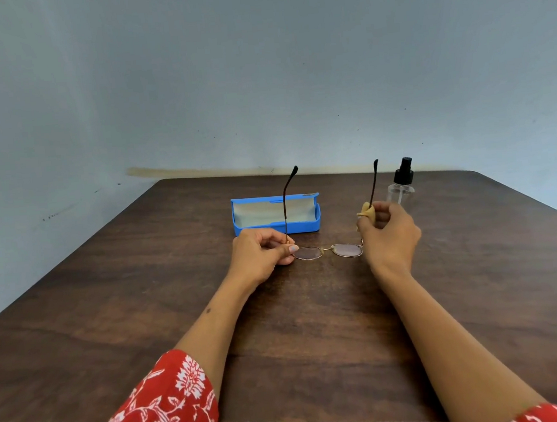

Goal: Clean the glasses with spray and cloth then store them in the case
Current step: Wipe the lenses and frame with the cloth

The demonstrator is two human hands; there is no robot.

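The glasses (328,251) have a thin gold frame and dark temples, and both temples point up and away from me. My left hand (262,251) pinches the frame at the left hinge. My right hand (388,231) holds a small yellow cloth (365,210) wrapped around the lower part of the right temple. The blue case (276,215) lies open behind my left hand, its pale lining showing. A clear spray bottle (401,183) with a black pump stands upright behind my right hand.
A dark wooden table (144,306) carries everything, with its near edge at the bottom of the view. A pale blue wall (258,78) rises right behind the table's far edge. Red patterned sleeves (153,413) cover my upper arms.
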